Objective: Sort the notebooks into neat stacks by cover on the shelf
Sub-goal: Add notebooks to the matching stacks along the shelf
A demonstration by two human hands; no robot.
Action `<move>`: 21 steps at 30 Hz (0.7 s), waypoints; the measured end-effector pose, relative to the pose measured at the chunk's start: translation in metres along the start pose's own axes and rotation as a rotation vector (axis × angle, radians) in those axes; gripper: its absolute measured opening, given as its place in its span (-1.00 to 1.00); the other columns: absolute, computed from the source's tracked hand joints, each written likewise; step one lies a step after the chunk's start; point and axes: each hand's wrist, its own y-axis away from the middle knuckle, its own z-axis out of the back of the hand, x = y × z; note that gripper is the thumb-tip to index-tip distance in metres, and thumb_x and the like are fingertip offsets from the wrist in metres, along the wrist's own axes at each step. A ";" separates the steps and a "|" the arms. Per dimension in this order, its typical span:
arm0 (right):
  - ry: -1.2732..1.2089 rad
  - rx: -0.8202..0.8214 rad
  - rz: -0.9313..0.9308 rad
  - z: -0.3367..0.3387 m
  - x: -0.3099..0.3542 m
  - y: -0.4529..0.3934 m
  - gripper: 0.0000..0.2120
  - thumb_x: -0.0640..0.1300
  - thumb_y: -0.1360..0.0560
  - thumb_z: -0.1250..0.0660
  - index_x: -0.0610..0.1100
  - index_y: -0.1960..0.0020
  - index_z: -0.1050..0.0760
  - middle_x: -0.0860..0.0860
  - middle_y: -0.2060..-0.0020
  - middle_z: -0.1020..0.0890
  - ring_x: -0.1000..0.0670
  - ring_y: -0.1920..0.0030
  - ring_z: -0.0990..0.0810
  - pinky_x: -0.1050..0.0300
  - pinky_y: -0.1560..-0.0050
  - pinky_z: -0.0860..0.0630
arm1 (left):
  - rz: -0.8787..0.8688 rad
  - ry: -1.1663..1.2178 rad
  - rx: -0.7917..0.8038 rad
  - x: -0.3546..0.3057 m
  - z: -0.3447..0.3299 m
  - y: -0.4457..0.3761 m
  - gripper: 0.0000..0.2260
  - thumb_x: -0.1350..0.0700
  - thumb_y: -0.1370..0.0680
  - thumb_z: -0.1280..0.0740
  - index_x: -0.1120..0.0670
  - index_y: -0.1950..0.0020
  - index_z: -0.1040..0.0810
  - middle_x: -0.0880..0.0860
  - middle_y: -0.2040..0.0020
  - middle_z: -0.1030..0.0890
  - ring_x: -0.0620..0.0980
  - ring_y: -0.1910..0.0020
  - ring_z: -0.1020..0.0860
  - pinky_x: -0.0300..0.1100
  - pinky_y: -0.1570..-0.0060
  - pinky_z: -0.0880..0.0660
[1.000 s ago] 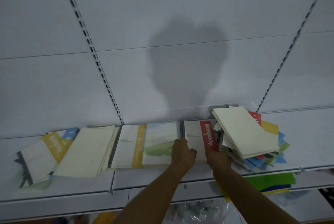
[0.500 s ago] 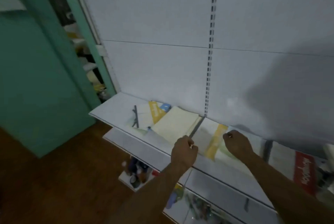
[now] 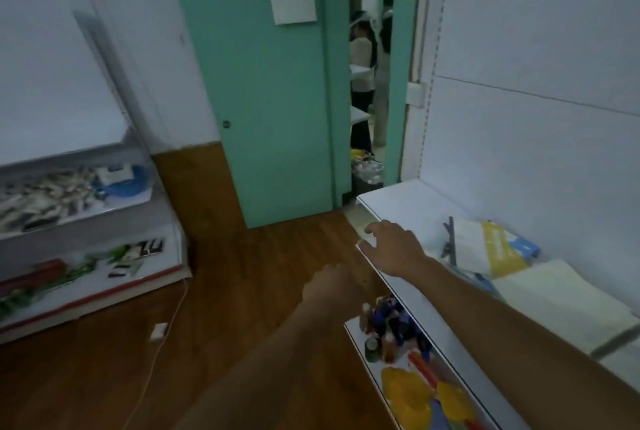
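The white shelf (image 3: pixel 405 207) runs along the right side. On it lies a loose pile of notebooks with a yellow band (image 3: pixel 491 249), and to its right a stack of cream-covered notebooks (image 3: pixel 561 305). My right hand (image 3: pixel 394 249) hovers at the shelf's front edge left of the yellow-band pile, fingers spread and relaxed, holding nothing. My left hand (image 3: pixel 332 291) hangs in the air in front of the shelf, over the floor, fingers loosely curled and empty. The other notebook stacks lie out of view to the right.
A lower shelf (image 3: pixel 363 357) holds small bottles (image 3: pixel 388 329) and coloured packets (image 3: pixel 415 398). A teal door (image 3: pixel 270 110) stands ahead, with persons (image 3: pixel 363 58) behind the gap. Another shelf unit (image 3: pixel 86 221) stands left. A white cable (image 3: pixel 162 336) lies on the wooden floor.
My view has swung far to the left, from the notebook row to the shelf's left end and the door. Both hands have left the notebooks and moved left, now empty.
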 end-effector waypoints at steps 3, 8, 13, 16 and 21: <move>0.006 0.011 0.022 -0.013 0.034 -0.037 -0.54 0.18 -0.56 -0.11 -0.04 -0.35 -0.39 -0.07 -0.28 -0.50 -0.10 -0.25 -0.48 0.00 -0.24 -0.37 | 0.049 0.007 0.003 0.042 0.028 -0.018 -0.77 -0.03 -0.48 -0.27 -0.02 0.37 -0.43 -0.06 0.33 -0.53 -0.07 0.33 -0.56 -0.26 0.41 -0.40; 0.037 0.012 -0.039 -0.025 0.049 -0.078 -0.56 0.15 -0.57 -0.10 -0.07 -0.33 -0.39 -0.07 -0.27 -0.50 -0.10 -0.25 -0.47 -0.02 -0.26 -0.34 | 0.032 0.042 0.007 0.089 0.049 -0.049 -0.80 -0.01 -0.55 -0.24 0.08 0.11 -0.58 0.00 0.19 -0.59 -0.03 0.18 -0.60 -0.20 0.19 -0.55; 0.085 0.015 -0.136 -0.027 0.028 -0.105 -0.58 0.12 -0.57 -0.12 -0.08 -0.32 -0.39 -0.07 -0.23 -0.51 -0.10 -0.22 -0.48 -0.02 -0.25 -0.38 | -0.038 0.148 0.023 0.088 0.049 -0.084 -0.80 0.03 -0.62 -0.20 0.11 -0.03 -0.55 -0.08 0.23 -0.48 -0.14 0.22 -0.48 -0.32 0.23 -0.45; 0.094 0.006 -0.181 -0.023 0.005 -0.121 -0.60 0.12 -0.57 -0.13 -0.07 -0.31 -0.40 -0.07 -0.23 -0.51 -0.09 -0.22 -0.49 -0.02 -0.26 -0.40 | -0.043 0.203 0.051 0.074 0.043 -0.111 -0.81 0.03 -0.62 -0.19 0.04 0.12 -0.51 -0.04 0.19 -0.53 -0.16 0.24 -0.48 -0.31 0.23 -0.45; 0.112 -0.016 -0.322 -0.015 -0.050 -0.134 -0.59 0.14 -0.59 -0.11 -0.05 -0.34 -0.38 -0.03 -0.29 -0.49 -0.07 -0.27 -0.47 -0.01 -0.30 -0.35 | -0.095 0.204 0.104 0.034 0.021 -0.163 -0.64 -0.17 -0.51 -0.19 0.06 -0.08 -0.57 0.03 -0.05 -0.63 -0.07 0.06 -0.58 -0.13 0.00 -0.58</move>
